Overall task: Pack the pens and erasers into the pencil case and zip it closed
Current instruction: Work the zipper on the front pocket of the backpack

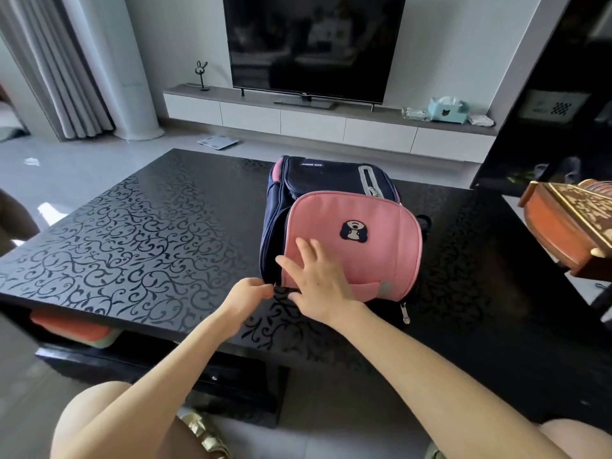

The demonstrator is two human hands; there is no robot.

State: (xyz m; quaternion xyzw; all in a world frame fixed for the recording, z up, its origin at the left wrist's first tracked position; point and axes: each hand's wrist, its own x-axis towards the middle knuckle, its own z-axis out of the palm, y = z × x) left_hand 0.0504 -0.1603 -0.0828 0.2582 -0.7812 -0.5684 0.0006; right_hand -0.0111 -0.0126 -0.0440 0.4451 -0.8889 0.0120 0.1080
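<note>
A navy and pink backpack point(364, 226) lies flat on the black patterned table point(132, 233), its pink front pocket facing up. My left hand point(248, 294) pinches a zipper pull at the near left corner of the backpack. My right hand point(318, 276) rests flat on the pink pocket, fingers spread, holding nothing. A second zipper pull point(404, 312) hangs at the near right corner. No pens, erasers or pencil case are in view.
A carved wooden box point(569, 223) sits at the table's right edge. An orange item point(71, 327) lies on the shelf under the table. Beyond the table stand a TV point(311, 44), a low white cabinet point(314, 122) and a tissue box point(447, 109).
</note>
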